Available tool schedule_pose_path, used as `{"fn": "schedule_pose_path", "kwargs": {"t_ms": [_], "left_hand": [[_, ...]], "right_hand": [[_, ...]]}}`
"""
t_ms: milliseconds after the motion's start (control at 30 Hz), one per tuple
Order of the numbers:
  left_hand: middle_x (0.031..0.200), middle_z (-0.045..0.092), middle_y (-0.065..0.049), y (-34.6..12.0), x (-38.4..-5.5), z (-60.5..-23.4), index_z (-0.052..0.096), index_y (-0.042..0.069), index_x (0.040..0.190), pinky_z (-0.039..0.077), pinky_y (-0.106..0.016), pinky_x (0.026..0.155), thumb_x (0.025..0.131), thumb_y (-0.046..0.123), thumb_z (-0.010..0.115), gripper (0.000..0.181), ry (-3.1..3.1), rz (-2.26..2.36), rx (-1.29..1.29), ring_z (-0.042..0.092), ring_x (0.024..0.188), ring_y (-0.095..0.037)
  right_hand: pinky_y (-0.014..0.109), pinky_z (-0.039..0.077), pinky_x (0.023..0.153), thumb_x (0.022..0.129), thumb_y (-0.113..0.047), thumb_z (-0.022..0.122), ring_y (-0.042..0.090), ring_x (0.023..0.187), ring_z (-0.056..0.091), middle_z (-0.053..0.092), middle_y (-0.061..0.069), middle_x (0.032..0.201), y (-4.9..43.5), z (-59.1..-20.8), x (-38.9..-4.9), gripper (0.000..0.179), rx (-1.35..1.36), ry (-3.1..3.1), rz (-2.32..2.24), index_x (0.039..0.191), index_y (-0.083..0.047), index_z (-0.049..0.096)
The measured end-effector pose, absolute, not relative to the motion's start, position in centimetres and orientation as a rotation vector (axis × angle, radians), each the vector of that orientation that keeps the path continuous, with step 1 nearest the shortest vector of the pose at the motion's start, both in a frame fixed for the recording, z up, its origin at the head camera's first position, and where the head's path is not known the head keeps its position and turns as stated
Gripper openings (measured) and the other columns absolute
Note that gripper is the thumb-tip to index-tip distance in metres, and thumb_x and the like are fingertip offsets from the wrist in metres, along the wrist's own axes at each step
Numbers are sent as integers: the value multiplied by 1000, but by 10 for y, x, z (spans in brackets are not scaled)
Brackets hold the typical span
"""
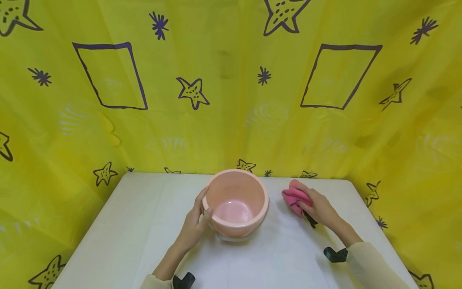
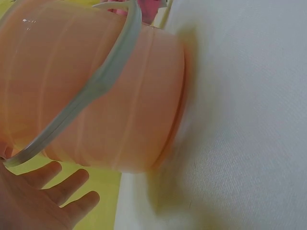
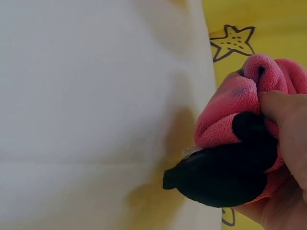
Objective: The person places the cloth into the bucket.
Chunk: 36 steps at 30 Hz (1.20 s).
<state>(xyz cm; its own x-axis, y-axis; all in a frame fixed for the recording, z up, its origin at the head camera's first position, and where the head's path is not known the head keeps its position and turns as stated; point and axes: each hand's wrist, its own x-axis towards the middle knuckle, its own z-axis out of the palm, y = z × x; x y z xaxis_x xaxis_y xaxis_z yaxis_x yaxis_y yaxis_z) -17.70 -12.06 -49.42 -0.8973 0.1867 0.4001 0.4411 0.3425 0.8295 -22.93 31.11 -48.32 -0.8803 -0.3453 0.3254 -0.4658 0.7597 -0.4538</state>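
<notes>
Round peach plastic bucket (image 1: pixel 236 190): smooth, glossy. Curved grey-green plastic handle (image 2: pixel 101 79): smooth. Pink-and-black cloth (image 3: pixel 225 105): plush, matt. White tabletop (image 2: pixel 244 120): matt, finely textured. Yellow star-printed sheet (image 1: pixel 223 128): faint sheen.

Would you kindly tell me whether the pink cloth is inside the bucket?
No, the right hand holds the cloth outside the bucket.

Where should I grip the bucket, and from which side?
Probably the bucket's rim, from the left, where the left hand grips it: the open mouth leaves room for thumb inside, fingers outside. The handle hangs down outside, so looks less handy.
</notes>
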Motion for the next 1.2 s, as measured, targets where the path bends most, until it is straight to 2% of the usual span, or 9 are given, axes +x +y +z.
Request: {"fn": "schedule_pose_path", "kwargs": {"t_ms": [167,333,467,700,933,1200], "left_hand": [[157,46,-12,-121,-177,-496,24,32,163,42,-65,105,104,24,52,66,-2367,-1574,-566,58,127,-35],[158,46,-12,-121,-177,-496,25,32,162,40,-65,107,104,24,53,65,-2360,-1588,-565,56,130,-35],[158,46,-11,-121,-178,-496,25,32,162,40,-65,106,104,24,53,66,-2360,-1589,-567,56,128,-35],[160,43,-12,-121,-180,-500,25,31,162,39,-67,107,104,23,52,64,-2364,-1542,-565,53,132,-35],[159,44,-12,-120,-179,-502,26,31,162,41,-67,105,104,24,52,64,-2347,-1542,-571,55,130,-36],[161,42,-12,-120,-179,-501,25,31,162,39,-67,108,103,16,52,67,-2349,-1579,-562,50,137,-38]], "right_hand": [[56,58,81,90,-7,78,38,97,66,66,24,124,314,-468,-226,62,609,-2695,866,146,-10,51],[39,58,71,90,-9,78,29,86,66,68,23,118,316,-455,-222,65,592,-2686,867,148,-8,48],[33,57,69,90,-9,78,28,84,65,68,23,118,317,-447,-219,66,588,-2689,879,149,-9,47],[29,57,70,92,-12,77,27,86,64,67,20,118,318,-438,-216,63,576,-2712,920,147,-9,47],[29,56,67,89,-13,80,24,83,62,68,17,112,319,-426,-217,63,619,-2673,895,143,-9,48],[28,56,66,88,-11,81,21,82,61,67,17,109,318,-414,-218,65,640,-2651,906,142,-6,45]]}}
